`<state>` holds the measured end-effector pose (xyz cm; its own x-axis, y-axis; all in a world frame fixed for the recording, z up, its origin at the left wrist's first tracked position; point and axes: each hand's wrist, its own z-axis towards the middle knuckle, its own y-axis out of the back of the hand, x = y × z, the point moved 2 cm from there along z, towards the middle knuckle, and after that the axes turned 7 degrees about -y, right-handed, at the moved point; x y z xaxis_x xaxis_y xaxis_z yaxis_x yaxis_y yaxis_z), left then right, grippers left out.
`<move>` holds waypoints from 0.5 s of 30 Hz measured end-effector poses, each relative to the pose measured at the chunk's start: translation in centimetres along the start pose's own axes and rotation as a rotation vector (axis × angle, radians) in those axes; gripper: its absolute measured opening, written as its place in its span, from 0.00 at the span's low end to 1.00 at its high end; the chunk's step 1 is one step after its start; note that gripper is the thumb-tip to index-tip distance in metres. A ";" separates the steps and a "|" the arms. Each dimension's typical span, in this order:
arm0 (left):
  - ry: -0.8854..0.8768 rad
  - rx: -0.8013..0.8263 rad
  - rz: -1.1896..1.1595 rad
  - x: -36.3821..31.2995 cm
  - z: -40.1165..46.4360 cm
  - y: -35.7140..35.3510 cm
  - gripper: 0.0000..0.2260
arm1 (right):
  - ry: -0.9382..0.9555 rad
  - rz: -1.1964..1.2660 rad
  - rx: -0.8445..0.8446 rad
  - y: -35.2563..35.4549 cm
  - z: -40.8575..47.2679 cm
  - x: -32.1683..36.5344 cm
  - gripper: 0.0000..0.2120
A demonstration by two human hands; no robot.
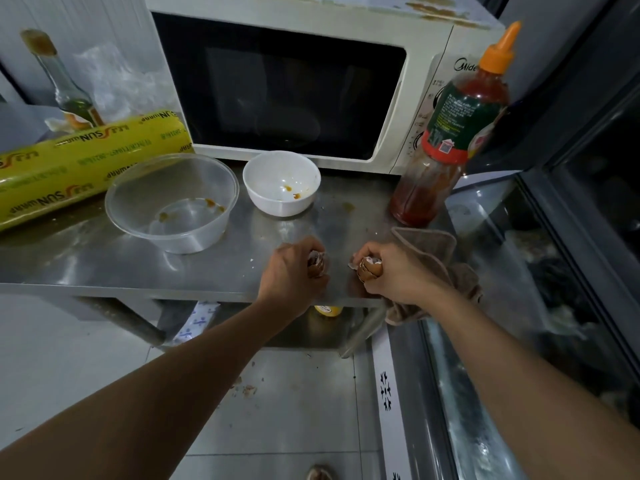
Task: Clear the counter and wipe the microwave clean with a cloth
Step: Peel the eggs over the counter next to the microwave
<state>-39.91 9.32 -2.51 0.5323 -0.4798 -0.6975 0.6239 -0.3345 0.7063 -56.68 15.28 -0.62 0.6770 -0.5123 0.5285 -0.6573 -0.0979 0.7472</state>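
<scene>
A white microwave (429,98) with a dark door and a stained top stands at the back of the steel counter (104,258). My left hand (291,275) grips broken brown eggshells (317,263) near the counter's front edge. My right hand (398,275) grips more eggshells (370,268) just to the right. A brown cloth (440,251) lies under and behind my right hand, draped over the counter's right front corner. A small shell fragment (352,266) lies between the hands.
A clear plastic bowl (138,188) and a white bowl (282,199), both smeared with orange sauce, sit before the microwave. A red sauce bottle (446,140) stands at right. A yellow cling-wrap roll (86,164) and a glass bottle (65,88) are at left. Shell bits (247,389) lie on the floor.
</scene>
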 end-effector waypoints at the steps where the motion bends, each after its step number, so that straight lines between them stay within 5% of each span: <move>1: 0.003 0.009 -0.001 0.0 -0.2 -0.1 0.14 | 0.007 0.014 0.010 -0.3 0.0 0.0 0.17; 15: 0.002 0.097 0.091 -0.3 -5.8 -0.3 0.16 | 0.018 0.123 -0.082 -1.0 -3.7 0.0 0.16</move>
<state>-36.93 14.25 -3.26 0.5853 -0.5106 -0.6298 0.5148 -0.3661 0.7752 -54.86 18.55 0.12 0.5993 -0.5003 0.6249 -0.7069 0.0355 0.7064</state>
